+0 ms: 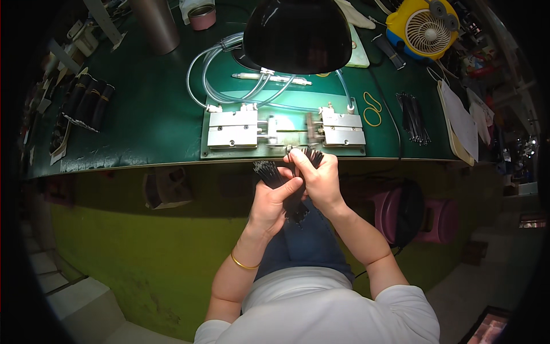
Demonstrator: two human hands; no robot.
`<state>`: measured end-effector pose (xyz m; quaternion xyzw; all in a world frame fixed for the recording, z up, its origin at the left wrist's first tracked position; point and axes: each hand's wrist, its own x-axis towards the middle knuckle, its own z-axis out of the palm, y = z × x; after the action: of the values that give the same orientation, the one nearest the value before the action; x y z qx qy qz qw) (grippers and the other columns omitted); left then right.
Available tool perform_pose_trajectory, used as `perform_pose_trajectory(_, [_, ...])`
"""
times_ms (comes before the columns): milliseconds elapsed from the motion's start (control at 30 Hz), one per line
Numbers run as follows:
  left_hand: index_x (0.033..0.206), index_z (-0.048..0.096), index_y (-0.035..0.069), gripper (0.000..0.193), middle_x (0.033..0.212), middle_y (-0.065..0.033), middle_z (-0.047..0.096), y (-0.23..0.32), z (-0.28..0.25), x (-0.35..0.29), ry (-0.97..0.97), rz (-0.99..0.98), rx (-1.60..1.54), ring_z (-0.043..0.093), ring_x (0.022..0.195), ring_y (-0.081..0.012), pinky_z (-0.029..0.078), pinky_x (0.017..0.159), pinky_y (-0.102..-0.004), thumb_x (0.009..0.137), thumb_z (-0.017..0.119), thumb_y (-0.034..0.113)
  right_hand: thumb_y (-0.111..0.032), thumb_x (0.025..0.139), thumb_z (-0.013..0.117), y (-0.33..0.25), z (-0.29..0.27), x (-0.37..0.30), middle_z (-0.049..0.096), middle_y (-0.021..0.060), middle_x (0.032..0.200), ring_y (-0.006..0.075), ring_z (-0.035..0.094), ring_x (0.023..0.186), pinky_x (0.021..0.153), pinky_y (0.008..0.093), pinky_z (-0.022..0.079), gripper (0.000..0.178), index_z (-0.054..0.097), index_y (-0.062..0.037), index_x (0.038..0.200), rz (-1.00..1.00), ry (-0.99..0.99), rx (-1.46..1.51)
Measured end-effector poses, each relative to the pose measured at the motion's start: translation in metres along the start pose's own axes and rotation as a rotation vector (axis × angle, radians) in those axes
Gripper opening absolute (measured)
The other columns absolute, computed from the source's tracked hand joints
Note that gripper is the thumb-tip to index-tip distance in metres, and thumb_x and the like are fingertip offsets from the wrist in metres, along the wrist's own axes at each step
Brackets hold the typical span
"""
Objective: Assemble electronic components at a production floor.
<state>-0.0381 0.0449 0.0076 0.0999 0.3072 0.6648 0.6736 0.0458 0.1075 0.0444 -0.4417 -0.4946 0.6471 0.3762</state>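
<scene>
My left hand (269, 203) is closed round a bundle of thin black wires (266, 169) with pale tips, just in front of the table's edge. Close beside it, my right hand (322, 179) has its thumb and forefinger pinched at the near edge of a metal fixture, with more black wires (314, 155) in its grip. The fixture has a silver block (232, 129) on the left and another silver block (343, 129) on the right. Between them the clamp parts (291, 131) look blurred. What exactly the right fingertips pinch is too small to make out.
A black lamp shade (297, 37) hangs over the fixture. Clear tubes (201, 74) loop behind it, near a pen (275, 78). Rubber bands (372, 109), another wire bundle (412, 118) and a yellow fan (427, 31) are to the right. Dark bundles (89, 100) lie left.
</scene>
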Motion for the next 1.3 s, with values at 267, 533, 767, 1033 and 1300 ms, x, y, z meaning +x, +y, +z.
perform_pose_trajectory(267, [0.079,0.051,0.004,0.008,0.076,-0.0054,0.056,0.003,0.003,-0.002,0.025,-0.013,0.009,0.055,0.064,-0.0143,0.047,0.060,-0.0266,0.078,0.059,0.003,-0.017,0.082,0.056,0.001,-0.001,-0.001,0.054,0.0015,0.051,0.0037,0.042,0.036,0.030,0.0187,0.029,0.023,0.060,0.0003,0.069,0.002,0.001,0.039])
perform_pose_trajectory(533, [0.079,0.051,0.004,0.008,0.075,-0.0053,0.056,0.003,0.006,-0.005,0.017,-0.019,0.004,0.055,0.063,-0.0139,0.047,0.059,-0.0258,0.078,0.060,0.004,-0.016,0.082,0.055,-0.003,0.001,-0.007,0.055,0.0011,0.052,0.0040,0.043,0.036,0.030,0.0189,0.031,0.020,0.062,-0.0004,0.071,-0.057,-0.015,-0.029])
perform_pose_trajectory(767, [0.079,0.051,0.004,0.010,0.076,-0.0056,0.056,0.000,0.002,-0.003,0.026,0.003,0.037,0.055,0.062,-0.0138,0.046,0.058,-0.0252,0.078,0.060,0.005,-0.016,0.082,0.055,0.002,-0.003,-0.001,0.055,0.0011,0.053,0.0044,0.043,0.034,0.030,0.0191,0.031,0.020,0.062,0.0003,0.073,-0.014,-0.011,-0.034])
perform_pose_trajectory(1033, [0.081,0.051,0.003,0.006,0.077,-0.0069,0.057,0.003,0.005,-0.003,-0.053,0.016,-0.023,0.056,0.063,-0.0145,0.047,0.057,-0.0248,0.079,0.057,0.002,-0.016,0.081,0.055,-0.003,-0.001,-0.001,0.055,0.0023,0.053,0.0051,0.043,0.033,0.027,0.0197,0.032,0.022,0.061,0.0009,0.069,0.058,0.004,0.035])
perform_pose_trajectory(1300, [0.092,0.054,-0.002,0.014,0.081,-0.0098,0.059,0.011,0.004,-0.015,0.003,-0.007,0.061,0.059,0.066,-0.0171,0.050,0.061,-0.0275,0.078,0.056,0.001,-0.016,0.082,0.058,0.001,-0.006,-0.004,0.056,0.0026,0.056,0.0051,0.044,0.035,0.028,0.0195,0.033,0.022,0.059,0.0005,0.067,-0.005,-0.073,-0.018])
